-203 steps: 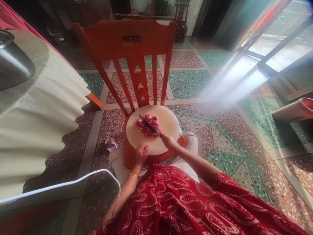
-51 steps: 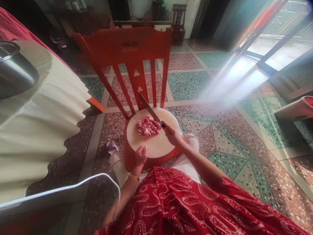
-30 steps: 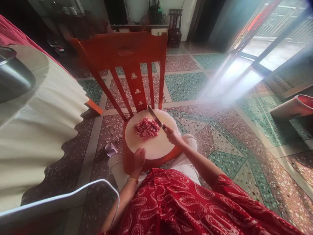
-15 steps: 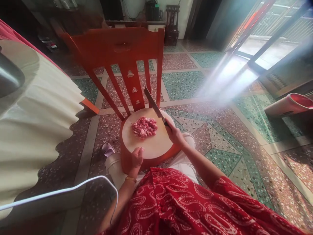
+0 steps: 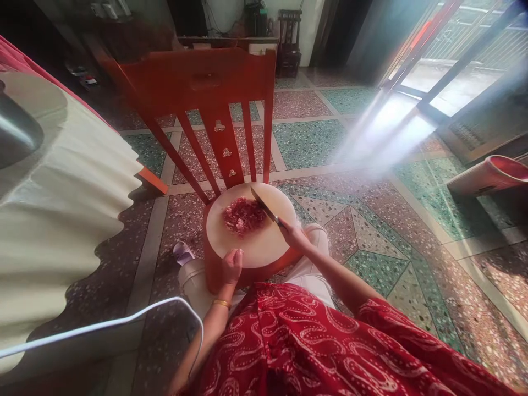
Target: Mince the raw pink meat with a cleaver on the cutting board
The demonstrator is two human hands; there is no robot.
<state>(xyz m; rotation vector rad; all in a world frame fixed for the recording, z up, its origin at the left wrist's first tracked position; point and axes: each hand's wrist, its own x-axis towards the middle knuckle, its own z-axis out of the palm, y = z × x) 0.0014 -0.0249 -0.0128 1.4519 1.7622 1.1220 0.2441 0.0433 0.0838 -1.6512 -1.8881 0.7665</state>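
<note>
Speckled terrazzo floor [image 5: 309,143], panelled in green and maroon, spreads beneath a slatted red-brown wooden chair [image 5: 177,82]. On its seat sits a smooth, round, cream chopping board [image 5: 264,248], bearing a coarse, flattened mound of minced meat [image 5: 242,217] left of centre. A long kitchen knife [image 5: 266,206] slants at the mound's right edge, its handle gripped by the right hand's [image 5: 295,237] wrapped fingers. The left hand [image 5: 232,267] curls into a loose fist by the board's near rim.

The right hand [image 5: 293,236] partly hides the knife handle [image 5: 279,221]; the left edge, a pot [image 5: 17,132].
</note>
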